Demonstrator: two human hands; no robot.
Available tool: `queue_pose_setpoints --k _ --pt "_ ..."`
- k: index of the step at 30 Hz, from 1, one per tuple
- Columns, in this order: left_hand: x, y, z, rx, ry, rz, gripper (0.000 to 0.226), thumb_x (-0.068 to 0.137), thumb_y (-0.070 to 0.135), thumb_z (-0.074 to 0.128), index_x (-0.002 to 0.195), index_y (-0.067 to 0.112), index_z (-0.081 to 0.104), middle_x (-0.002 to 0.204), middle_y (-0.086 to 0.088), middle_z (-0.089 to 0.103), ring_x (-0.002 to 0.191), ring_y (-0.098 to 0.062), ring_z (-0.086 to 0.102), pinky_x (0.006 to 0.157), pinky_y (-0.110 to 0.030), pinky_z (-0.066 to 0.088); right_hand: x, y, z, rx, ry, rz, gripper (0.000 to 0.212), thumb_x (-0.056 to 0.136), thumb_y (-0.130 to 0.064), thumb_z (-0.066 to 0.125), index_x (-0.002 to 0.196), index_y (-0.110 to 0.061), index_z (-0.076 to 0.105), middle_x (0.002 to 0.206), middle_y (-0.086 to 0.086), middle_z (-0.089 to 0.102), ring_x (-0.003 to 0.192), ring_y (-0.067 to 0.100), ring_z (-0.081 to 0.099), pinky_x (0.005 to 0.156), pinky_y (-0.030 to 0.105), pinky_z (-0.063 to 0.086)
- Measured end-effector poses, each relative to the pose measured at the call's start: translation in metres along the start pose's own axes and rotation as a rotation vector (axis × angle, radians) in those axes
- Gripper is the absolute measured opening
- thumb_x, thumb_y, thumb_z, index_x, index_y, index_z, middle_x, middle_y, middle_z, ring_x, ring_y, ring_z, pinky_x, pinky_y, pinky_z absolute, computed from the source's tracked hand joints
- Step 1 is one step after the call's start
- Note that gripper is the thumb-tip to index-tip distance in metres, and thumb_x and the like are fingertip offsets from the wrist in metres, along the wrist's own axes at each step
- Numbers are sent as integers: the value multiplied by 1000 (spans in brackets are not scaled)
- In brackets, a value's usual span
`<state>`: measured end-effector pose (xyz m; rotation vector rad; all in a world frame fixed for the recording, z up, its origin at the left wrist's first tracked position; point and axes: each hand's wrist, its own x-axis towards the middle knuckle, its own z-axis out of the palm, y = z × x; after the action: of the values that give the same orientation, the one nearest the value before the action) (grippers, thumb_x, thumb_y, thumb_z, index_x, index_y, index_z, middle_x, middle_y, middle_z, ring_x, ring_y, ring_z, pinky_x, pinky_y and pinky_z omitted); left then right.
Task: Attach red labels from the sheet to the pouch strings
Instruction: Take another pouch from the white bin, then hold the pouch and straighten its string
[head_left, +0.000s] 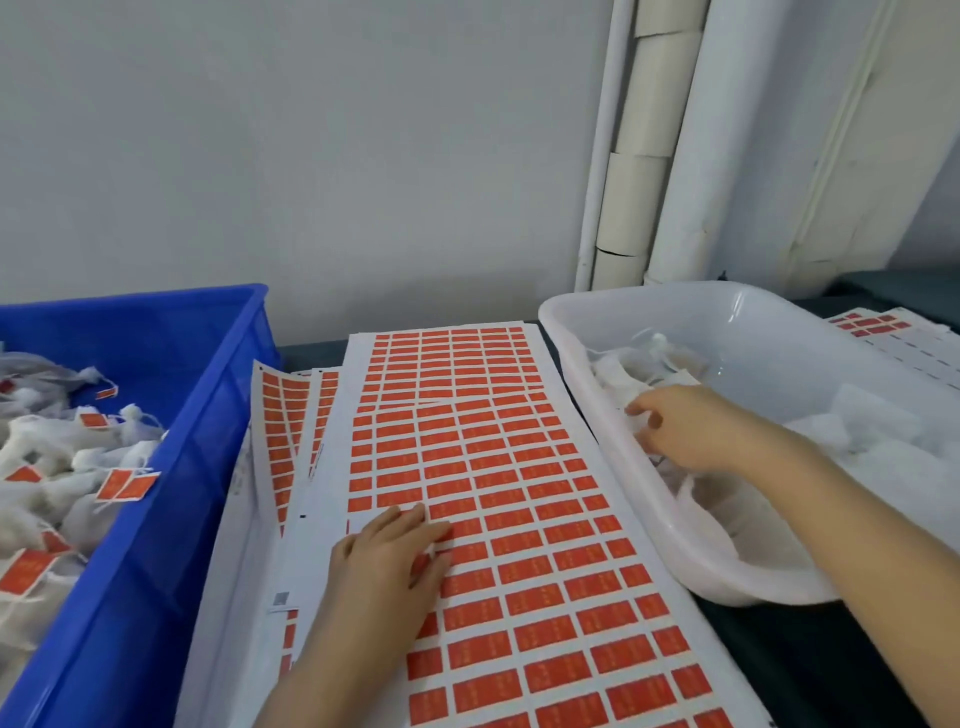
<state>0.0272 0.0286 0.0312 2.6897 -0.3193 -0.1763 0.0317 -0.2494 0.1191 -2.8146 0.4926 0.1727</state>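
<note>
Two hands divide labour: left hand (387, 564), fingers (415, 525) flat and empty, steadies the label sheet (498, 426); right hand (691, 431) delves among pouches (639, 371) in the white tub (675, 290), grip indiscernible.

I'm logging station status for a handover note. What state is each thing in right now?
left hand: rests flat on the sheet.
right hand: in the tub, among pouches; grip unclear.
sheet: lies flat atop other sheets, covered in red labels.
crate: holds labelled pouches.
tub: its pouches show no labels.
</note>
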Motion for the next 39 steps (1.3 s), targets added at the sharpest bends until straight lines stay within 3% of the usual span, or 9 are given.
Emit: queue_pose_setpoints --k 3,7,10,16,20,24,30,36,39 --pt "1 -1 1 -15 12 10 46 93 54 41 138 45 38 151 23 27 143 -6 17 117 -37 5 11 0 9 89 128 -3 35 89 -20 58 124 -22 52 99 2 59 80 18 57 75 33 51" --pt "2 -3 4 -31 32 17 46 92 54 40 137 44 40 150 23 28 143 -6 19 117 -37 6 20 4 5 -150 359 11 23 87 -24 61 109 -28 64 118 4 59 100 27 57 75 31 45" --pt "2 -5 5 -31 39 21 45 92 54 40 137 44 40 150 23 29 142 -5 19 117 -37 6 21 7 5 -189 373 13 22 88 -15 51 86 -24 71 105 2 64 89 26 58 66 28 41" --pt "3 -7 6 -38 38 40 44 92 54 41 136 46 41 150 24 28 143 -5 19 117 -38 5 24 14 2 -2 336 85 31 85 -1 46 57 -16 41 68 3 46 72 30 47 55 28 33" --pt "3 -9 3 10 54 52 42 90 57 43 131 47 46 147 27 32 141 -4 22 117 -40 2 20 13 -5 237 436 96 5 92 -9 43 93 -12 47 90 9 46 87 31 46 74 37 40" --pt "2 -9 1 35 54 73 39 87 58 49 125 47 53 142 29 39 137 -2 27 117 -39 5 11 5 -20 375 616 53 16 94 -15 37 102 -8 49 103 17 56 94 36 50 79 43 45" --pt "1 -14 -6 -29 32 93 21 82 58 58 100 47 60 123 33 48 124 3 36 115 -37 13 -20 -22 -58 482 850 -157 10 93 -12 41 90 -16 49 75 -8 55 68 15 52 62 23 35" --pt "-3 2 -15 -420 224 -3 39 75 69 43 111 55 37 114 38 34 109 3 43 100 -31 43 -58 -87 -54 773 751 -341 9 95 -23 48 91 -26 55 90 -3 66 66 16 67 49 19 50" --pt "-12 10 -21 -815 426 167 55 72 83 35 121 58 32 120 48 39 112 15 47 81 -1 43 -59 -117 -21 780 613 -317 6 95 -32 46 92 -31 51 84 -16 61 68 2 61 54 13 49"
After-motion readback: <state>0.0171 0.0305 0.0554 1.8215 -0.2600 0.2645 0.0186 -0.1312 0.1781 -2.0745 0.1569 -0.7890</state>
